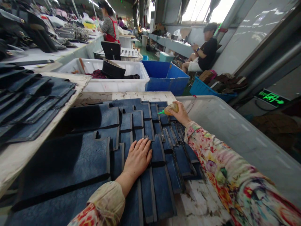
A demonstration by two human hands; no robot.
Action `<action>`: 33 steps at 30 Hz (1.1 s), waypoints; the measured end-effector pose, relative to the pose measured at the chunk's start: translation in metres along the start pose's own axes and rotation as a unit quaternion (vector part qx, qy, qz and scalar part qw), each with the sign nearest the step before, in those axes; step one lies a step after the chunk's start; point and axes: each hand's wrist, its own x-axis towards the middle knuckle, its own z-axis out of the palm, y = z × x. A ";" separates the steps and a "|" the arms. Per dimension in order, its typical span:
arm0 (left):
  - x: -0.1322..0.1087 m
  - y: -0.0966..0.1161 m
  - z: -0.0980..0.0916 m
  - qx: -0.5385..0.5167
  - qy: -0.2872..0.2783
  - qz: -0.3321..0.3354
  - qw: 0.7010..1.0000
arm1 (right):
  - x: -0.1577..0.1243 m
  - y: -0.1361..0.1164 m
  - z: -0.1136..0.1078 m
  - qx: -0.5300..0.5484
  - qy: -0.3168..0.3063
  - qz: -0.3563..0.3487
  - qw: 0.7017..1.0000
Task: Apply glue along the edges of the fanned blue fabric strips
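My right hand (180, 113) is closed around a yellowish squeeze bottle (171, 109) with a green nozzle. The nozzle points left, over the edge of a dark blue leather-like panel. Many such dark blue panels (134, 121) lie overlapped in stepped rows, with greyish strips along their edges. Glossy wet-looking lines run along the edges of the panels on the right, below the bottle. My left hand (139, 156) rests flat on the panels near the middle, fingers stretched out and holding nothing.
More dark panels (30, 103) lie stacked on a board at left. Beyond the table stand a white bin (113, 85) and a blue bin (164, 83). A large whitish tub (235, 141) sits at right. Two people sit farther back, one left (110, 26), one right (207, 51).
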 end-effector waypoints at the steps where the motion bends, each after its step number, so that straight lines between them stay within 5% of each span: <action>1: 0.000 0.000 0.000 0.000 -0.003 -0.001 1.000 | 0.003 0.002 0.002 0.000 0.004 0.000 1.000; 20: 0.000 0.000 0.000 0.008 0.018 0.005 1.000 | 0.047 0.017 0.036 -0.003 0.074 0.012 0.997; 33: 0.000 0.000 -0.001 0.004 0.011 0.000 1.000 | 0.042 0.011 0.015 0.007 0.005 0.055 0.998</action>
